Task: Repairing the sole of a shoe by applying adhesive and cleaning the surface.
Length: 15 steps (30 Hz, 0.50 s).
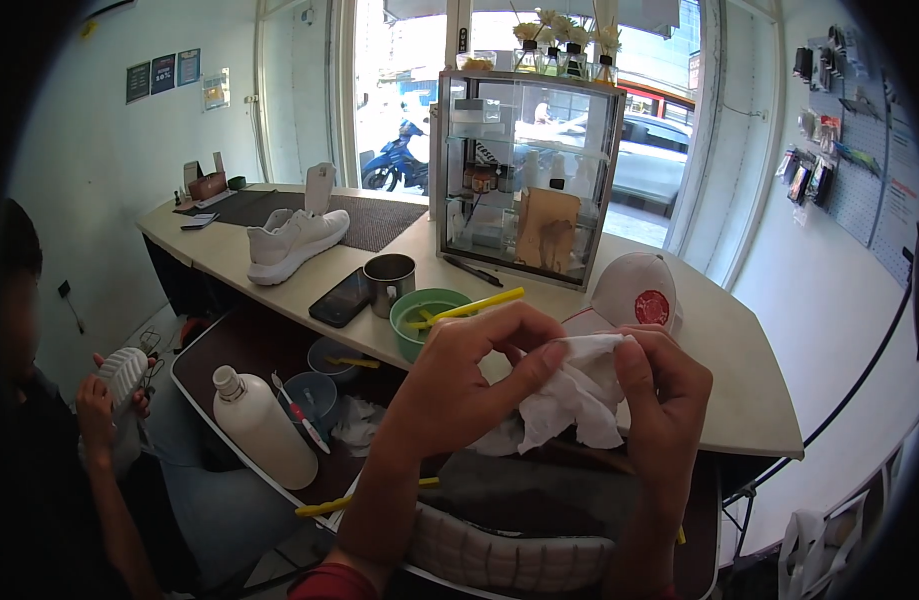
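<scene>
A crumpled white tissue or thin cloth (578,400) hangs between my hands, stretched along its top edge. My left hand (475,370) pinches one upper corner between thumb and fingers. The other corner is pinched by my right hand (670,385), a little to the right at the same height. Below them, close to me, lies a dark shoe with a pale ridged sole (510,550), partly covered by my forearms. Just beyond my left hand stands a green bowl (412,345) with a yellow-handled tool (490,303) resting in it.
A metal mug (390,283), a phone (342,298) and a white sneaker (298,243) stand on the counter. A white cap (635,290) sits before the glass cabinet (525,180). A white bottle (265,430) stands on the brown tray. At left, another person holds a shoe (123,375).
</scene>
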Motion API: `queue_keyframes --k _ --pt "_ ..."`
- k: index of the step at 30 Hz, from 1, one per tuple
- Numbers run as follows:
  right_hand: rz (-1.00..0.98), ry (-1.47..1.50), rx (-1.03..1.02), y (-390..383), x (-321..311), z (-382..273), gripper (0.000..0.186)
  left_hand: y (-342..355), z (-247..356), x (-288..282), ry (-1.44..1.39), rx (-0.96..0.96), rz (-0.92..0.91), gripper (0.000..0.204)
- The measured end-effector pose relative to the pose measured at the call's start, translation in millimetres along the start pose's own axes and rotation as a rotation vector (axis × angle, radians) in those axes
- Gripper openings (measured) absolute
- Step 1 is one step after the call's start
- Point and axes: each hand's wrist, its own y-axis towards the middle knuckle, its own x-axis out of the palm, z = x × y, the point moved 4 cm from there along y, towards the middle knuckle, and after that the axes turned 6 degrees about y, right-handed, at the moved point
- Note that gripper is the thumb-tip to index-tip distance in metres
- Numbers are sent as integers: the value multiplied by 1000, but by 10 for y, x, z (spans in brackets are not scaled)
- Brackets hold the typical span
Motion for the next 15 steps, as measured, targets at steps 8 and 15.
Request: queue_keyframes --k 8,15 --pt "-13 40 46 -24 27 -13 27 -27 52 19 118 204 -133 13" --pt "-1 36 56 -22 45 -55 21 -26 80 27 102 199 -108 17"
